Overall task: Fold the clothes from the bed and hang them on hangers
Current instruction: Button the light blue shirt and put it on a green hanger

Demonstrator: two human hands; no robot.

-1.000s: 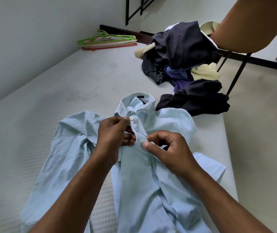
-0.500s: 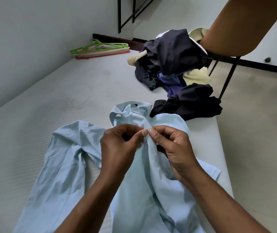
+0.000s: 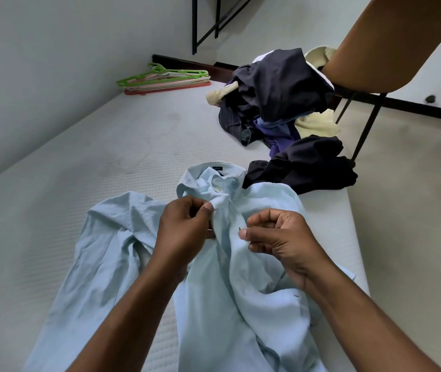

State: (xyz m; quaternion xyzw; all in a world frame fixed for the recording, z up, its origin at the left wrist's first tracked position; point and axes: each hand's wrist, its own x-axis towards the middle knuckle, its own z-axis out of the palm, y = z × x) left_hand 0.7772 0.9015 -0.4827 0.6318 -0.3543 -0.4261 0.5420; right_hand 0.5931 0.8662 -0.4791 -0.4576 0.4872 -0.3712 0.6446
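A light blue button shirt lies front up on the white mattress, collar toward the far end. My left hand pinches the shirt's front edge just below the collar. My right hand pinches the other front edge a little lower, thumb against fingertips. The two edges are bunched up between the hands. A stack of plastic hangers, green on top, lies at the far end of the bed by the wall.
A pile of dark, purple and cream clothes sits at the far right of the mattress, with a black garment just beyond the collar. The bed's right edge drops to a beige floor. An orange-brown chair stands on thin black legs at upper right.
The hands have drawn a little apart along the shirt front, the right one dropping lower. The collar has opened and lies flatter.
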